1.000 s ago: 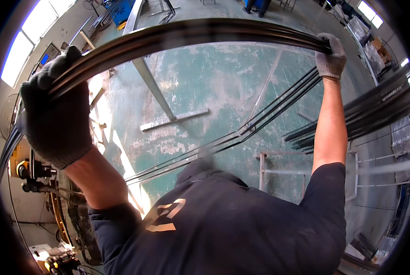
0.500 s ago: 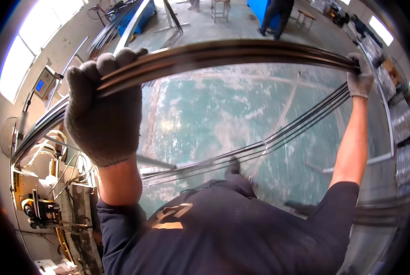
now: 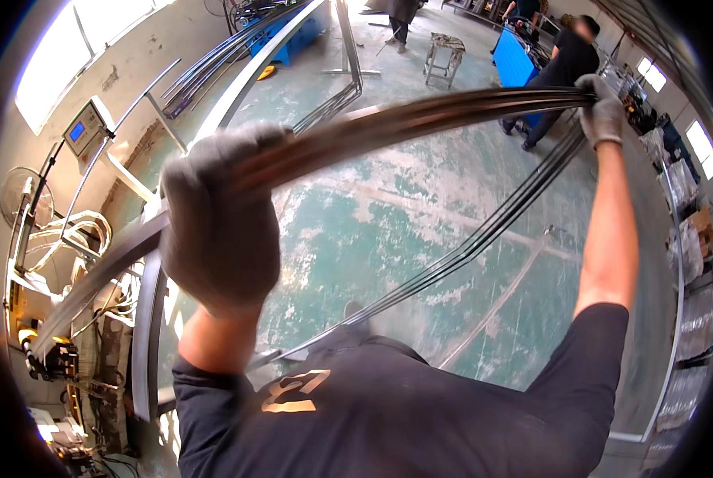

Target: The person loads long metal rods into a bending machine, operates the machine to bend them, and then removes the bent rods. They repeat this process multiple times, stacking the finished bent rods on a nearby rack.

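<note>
Workshop floor (image 3: pixel 420 211): green paint, worn through in pale patches, extending across the middle of the view. At far left, a fan (image 3: pixel 28 191) and pale cables (image 3: pixel 86 227) stand by the wall, with a window (image 3: pixel 70 48) and a box with a blue screen (image 3: pixel 86 131) above. A grey post (image 3: pixel 149 342) and a grey metal beam (image 3: pixel 253 76) follow.

Left hand (image 3: pixel 221 215): gloved, raised, closed around a bundle of dark metal bars (image 3: pixel 420 119). Motion blur obscures the individual fingers. Bars continue past this hand toward the lower left; contact with the post cannot be determined.

Bundle position: lifted above the floor, in front of the person, spanning from hand to hand in an apparent arc. Its lower bars (image 3: pixel 466 256) slope from the right side down toward the lower left, with a bend midway. Beyond are a stool (image 3: pixel 446 49), a blue cabinet (image 3: pixel 517 60) and a co-worker (image 3: pixel 562 68) in dark clothing.

Right hand (image 3: pixel 603 111): gloved, raised, gripping the right end of the bundle. Wrapped packages (image 3: pixel 695 307) line the far right.

Change: compared with one second ago, the view has turned, the left hand sits farther into the picture, and the stool now shows fully. Both hands retain their grip. Assessment: the bundle is being moved as one unit, its load shared; the trailing left portion requires clearance from the post.
</note>
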The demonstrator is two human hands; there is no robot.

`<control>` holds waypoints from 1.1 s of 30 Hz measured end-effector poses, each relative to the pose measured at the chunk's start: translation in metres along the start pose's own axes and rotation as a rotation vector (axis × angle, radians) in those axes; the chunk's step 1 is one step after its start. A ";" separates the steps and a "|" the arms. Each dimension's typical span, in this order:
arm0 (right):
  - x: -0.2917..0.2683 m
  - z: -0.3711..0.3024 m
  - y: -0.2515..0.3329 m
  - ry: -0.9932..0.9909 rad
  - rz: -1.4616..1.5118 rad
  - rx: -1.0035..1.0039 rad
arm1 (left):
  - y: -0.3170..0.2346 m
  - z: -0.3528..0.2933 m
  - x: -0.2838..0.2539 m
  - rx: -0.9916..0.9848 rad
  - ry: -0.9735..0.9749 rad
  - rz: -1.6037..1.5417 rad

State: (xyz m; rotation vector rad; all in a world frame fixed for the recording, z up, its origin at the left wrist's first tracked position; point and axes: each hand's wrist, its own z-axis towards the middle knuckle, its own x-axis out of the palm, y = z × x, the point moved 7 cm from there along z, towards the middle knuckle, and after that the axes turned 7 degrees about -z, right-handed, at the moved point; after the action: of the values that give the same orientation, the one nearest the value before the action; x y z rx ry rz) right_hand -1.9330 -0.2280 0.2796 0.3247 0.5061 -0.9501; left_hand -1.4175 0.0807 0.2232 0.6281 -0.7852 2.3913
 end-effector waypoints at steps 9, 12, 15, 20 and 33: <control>0.320 0.189 -0.021 0.089 -0.039 -0.252 | 0.107 0.121 -0.123 0.184 0.070 0.412; 0.419 0.234 -0.046 0.154 0.004 -0.248 | 0.152 0.172 -0.175 0.141 0.038 0.513; 0.513 0.282 -0.055 0.028 0.035 -0.307 | 0.196 0.219 -0.249 0.129 -0.376 0.232; 0.662 0.358 -0.079 0.226 0.106 -0.241 | 0.260 0.318 -0.332 0.088 -0.398 0.203; 0.985 0.528 -0.048 0.271 0.107 -0.335 | 0.358 0.483 -0.635 0.186 -1.028 0.050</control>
State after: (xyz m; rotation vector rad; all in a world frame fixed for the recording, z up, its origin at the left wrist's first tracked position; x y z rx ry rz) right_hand -1.3601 -1.1840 0.1832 0.1754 0.8754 -0.7048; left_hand -1.0410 -0.6932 0.0688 1.9949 -0.9499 2.0923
